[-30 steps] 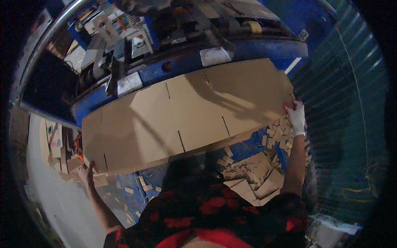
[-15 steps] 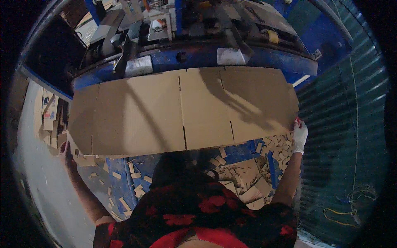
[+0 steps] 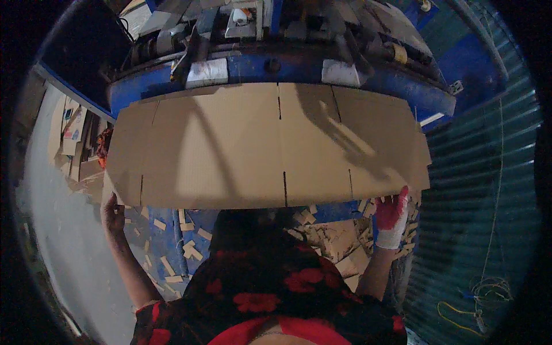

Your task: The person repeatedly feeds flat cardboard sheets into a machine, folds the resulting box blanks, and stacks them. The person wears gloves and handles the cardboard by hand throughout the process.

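Note:
A long, flat brown cardboard box blank [image 3: 241, 144] stretches across in front of me, with fold creases and dark slots cut into both long edges. My bare left hand [image 3: 113, 215] is closed on its near left corner. My right hand [image 3: 393, 221], in a white glove with a red palm, holds the near edge toward the right end. The thumb lies over the cardboard, and the other fingers are partly hidden at the edge. The blank's far edge meets the blue front of a machine [image 3: 247, 70], below two pale metal plates.
Cardboard offcuts [image 3: 192, 250] litter the floor and a blue base below the blank. More scraps [image 3: 339, 238] are heaped at the right. A cardboard stack [image 3: 75, 141] stands at the left. Green corrugated sheeting [image 3: 471, 190] rises at the right, with a tangled cord [image 3: 483, 293] near it.
The blank appears further right and its near edge slightly higher in the picture. My right hand has shifted from the blank's right end to its near edge. My left hand still holds the left corner.

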A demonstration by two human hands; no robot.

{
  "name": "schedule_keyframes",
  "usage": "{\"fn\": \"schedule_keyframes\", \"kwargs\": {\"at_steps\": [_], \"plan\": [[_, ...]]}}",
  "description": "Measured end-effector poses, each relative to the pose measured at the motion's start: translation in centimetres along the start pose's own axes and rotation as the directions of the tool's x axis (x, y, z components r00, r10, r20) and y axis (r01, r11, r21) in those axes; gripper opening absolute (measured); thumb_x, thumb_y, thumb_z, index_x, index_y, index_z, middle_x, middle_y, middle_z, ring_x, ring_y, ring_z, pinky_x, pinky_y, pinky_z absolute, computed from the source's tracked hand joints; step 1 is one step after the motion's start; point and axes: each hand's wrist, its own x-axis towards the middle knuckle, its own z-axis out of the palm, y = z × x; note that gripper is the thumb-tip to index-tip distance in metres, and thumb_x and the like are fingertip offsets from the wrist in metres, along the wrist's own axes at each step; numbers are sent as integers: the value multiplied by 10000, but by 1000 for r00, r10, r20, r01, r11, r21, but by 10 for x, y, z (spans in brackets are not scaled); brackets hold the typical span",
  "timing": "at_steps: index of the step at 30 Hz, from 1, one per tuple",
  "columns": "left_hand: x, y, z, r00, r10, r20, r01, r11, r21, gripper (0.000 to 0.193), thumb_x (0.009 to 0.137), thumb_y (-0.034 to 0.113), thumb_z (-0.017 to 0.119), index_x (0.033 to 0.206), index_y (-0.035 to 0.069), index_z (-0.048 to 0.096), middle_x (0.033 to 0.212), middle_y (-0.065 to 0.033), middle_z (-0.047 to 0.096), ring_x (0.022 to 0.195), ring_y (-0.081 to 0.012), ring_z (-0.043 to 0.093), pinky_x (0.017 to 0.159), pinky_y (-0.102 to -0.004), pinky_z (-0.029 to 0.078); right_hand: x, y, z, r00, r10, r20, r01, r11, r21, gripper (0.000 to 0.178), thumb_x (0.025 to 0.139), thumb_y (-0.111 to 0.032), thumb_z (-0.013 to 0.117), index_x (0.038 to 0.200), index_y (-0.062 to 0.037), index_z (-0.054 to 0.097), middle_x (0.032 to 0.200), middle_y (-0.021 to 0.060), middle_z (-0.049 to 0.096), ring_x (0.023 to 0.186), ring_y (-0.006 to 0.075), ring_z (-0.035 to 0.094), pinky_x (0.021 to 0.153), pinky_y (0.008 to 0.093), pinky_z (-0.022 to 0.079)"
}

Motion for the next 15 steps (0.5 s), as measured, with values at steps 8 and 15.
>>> {"fn": "schedule_keyframes", "kwargs": {"at_steps": [8, 15], "plan": [[-61, 81, 49, 996, 85, -33, -88, 992, -95, 367, 836, 79, 658, 1190, 42, 567, 1116, -53, 611, 949, -150, 591, 786, -302, 492, -21, 5, 48, 831, -549, 93, 532, 733, -423, 684, 789, 35, 594, 1399, -114, 325, 1325, 81, 452, 1180, 233, 468, 974, 383, 406], [-104, 105, 177, 840, 437, 321, -539, 739, 405, 587, 750, -16, 646, 1313, 68, 501, 1238, -134, 545, 1151, -261, 519, 976, -356, 414, -46, 57, 76, 720, -97, 687, 679, 304, -668, 658, 703, -13, 624, 1312, -180, 439, 1324, 106, 438, 1258, 277, 419, 1047, 522, 309]]}}
